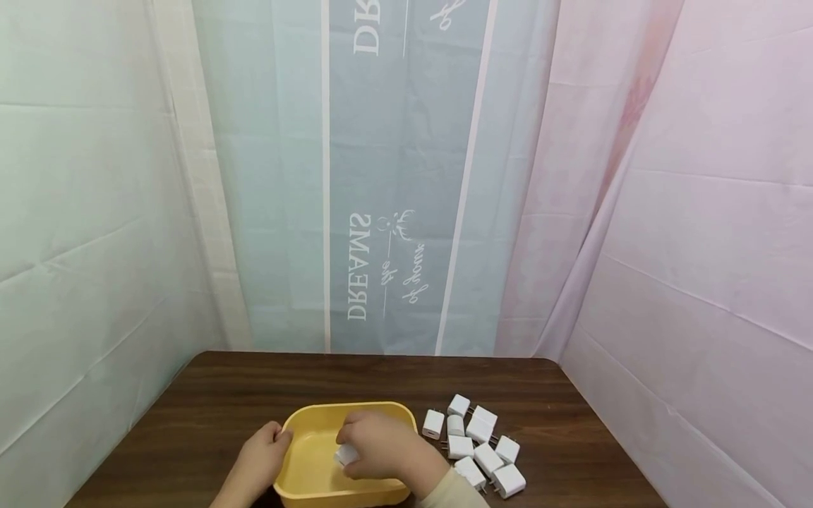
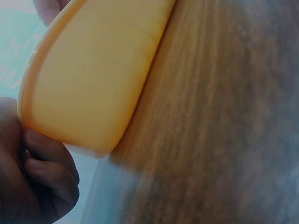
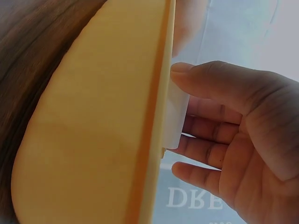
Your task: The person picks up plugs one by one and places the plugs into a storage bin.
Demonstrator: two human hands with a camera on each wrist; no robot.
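Observation:
A yellow plastic bin sits at the table's front, its inner floor bare where it shows in the head view. My left hand grips the bin's left rim; in the left wrist view its curled fingers are at the bin's edge. Over the bin, my right hand pinches a white plug-in charger between thumb and fingers. The right wrist view has this charger partly hidden behind the bin's rim, with a metal prong just visible at its lower end.
Several white chargers lie loosely grouped on the dark wood table, right of the bin, some with prongs showing. A printed curtain hangs at the table's back, and pale cloth hangs along both sides.

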